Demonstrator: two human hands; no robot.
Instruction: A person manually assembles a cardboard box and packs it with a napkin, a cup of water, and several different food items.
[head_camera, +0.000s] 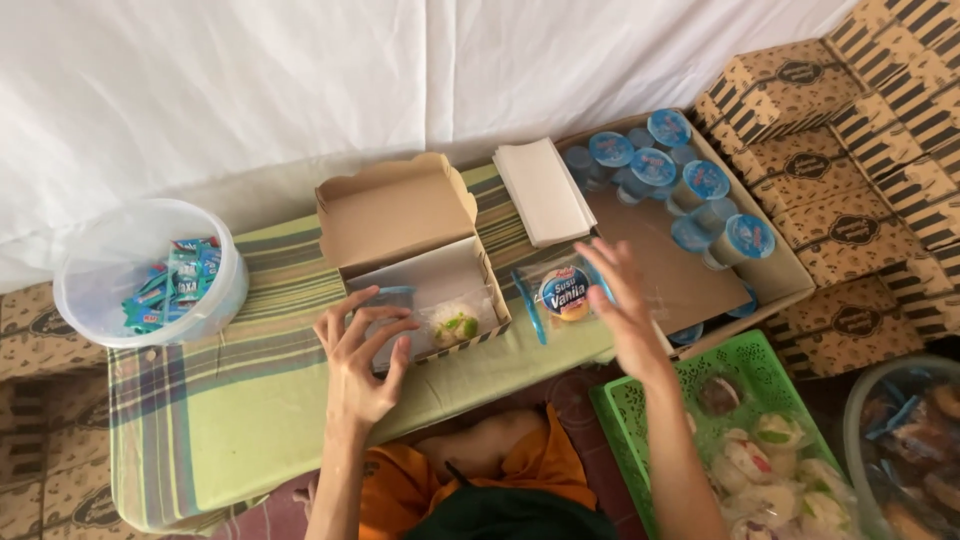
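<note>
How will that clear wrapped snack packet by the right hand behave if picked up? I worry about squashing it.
The snack packet looks like thin clear film, so it will probably crumple and feel slippery. It appears small and likely light. The right hand blurs over it with fingers spread, so a loose grasp seems wise; the contents may dent.

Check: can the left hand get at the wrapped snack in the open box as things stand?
Probably yes. The left hand already rests at the open box, lid folded back, and the wrapped snack lies uncovered just beside its fingers. Nothing sits between them.
</note>
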